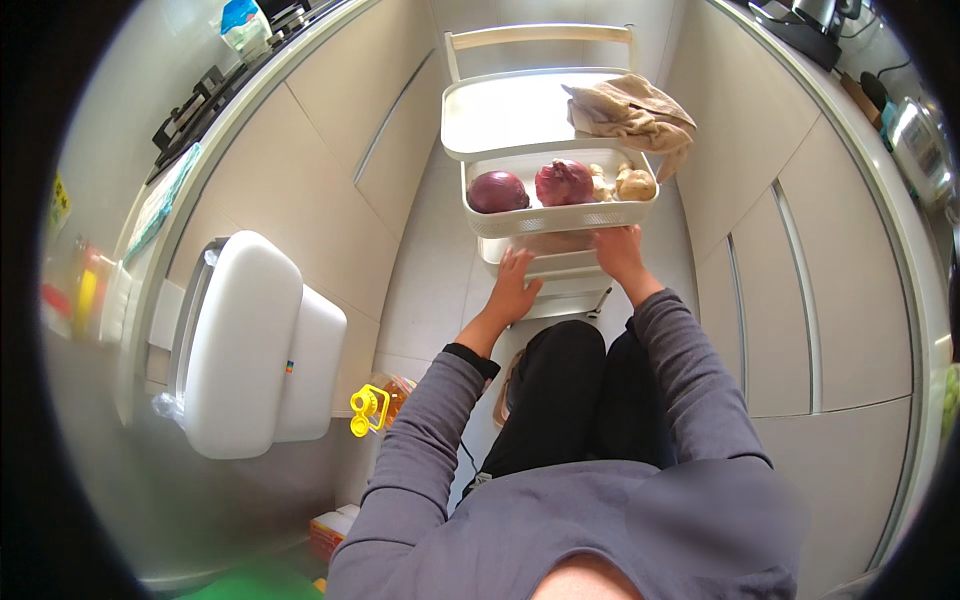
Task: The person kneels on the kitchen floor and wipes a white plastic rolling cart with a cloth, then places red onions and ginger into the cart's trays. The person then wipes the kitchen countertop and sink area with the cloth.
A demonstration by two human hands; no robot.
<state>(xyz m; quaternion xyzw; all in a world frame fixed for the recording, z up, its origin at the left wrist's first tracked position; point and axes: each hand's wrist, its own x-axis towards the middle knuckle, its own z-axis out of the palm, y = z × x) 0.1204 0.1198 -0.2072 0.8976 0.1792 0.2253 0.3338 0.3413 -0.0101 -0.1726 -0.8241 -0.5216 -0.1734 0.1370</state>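
A white multi-tier rolling cart (517, 112) stands before me. Its middle basket (562, 219) holds two red onions (498, 192), some ginger root (601, 184) and a round tan vegetable, perhaps a potato (637, 185). Below that is a lower basket (491, 253) with something brownish (553, 241) inside, mostly hidden by the basket above. My left hand (516, 289), fingers apart, is at the lower basket's front left. At its right end, my right hand (621, 255) reaches in under the middle basket; its fingertips are hidden, so any grip is unclear.
A tan cloth (630, 112) drapes over the top tray's right side. Cabinets (810, 247) flank both sides. A white wall-hung bin (240, 345) juts out at left. An oil bottle with a yellow cap (364, 401) stands by my left forearm.
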